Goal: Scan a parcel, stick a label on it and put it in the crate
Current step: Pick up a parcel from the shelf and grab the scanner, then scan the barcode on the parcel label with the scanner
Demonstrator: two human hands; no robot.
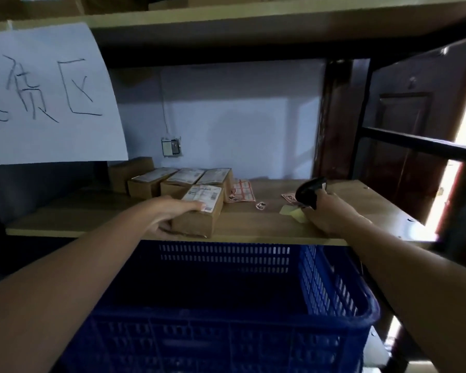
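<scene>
my left hand (176,211) lay over the near parcel (199,214) on the shelf (253,227), fingers spread flat across the top by its white shipping slip, thumb down the left side, gripping it but not lifting it; the box sat close to the shelf's front edge. behind it stood a row of three more boxes (180,181) with slips on top, and a plain one at the far left against the wall. my right hand (328,211) was curled round the black scanner (308,193), its head raised and tilted toward the left, with the heel of that hand resting on the wood. a sheet of red-and-white labels (241,191) lay just right of the row, a loose sticker (260,205) a little nearer, and some yellowish backing paper (293,212) beside my right fingers. the blue crate (334,286) sat below the shelf's front edge, between my arms; its inside was dark. a white sign (46,95) with handwriting hung at upper left.
</scene>
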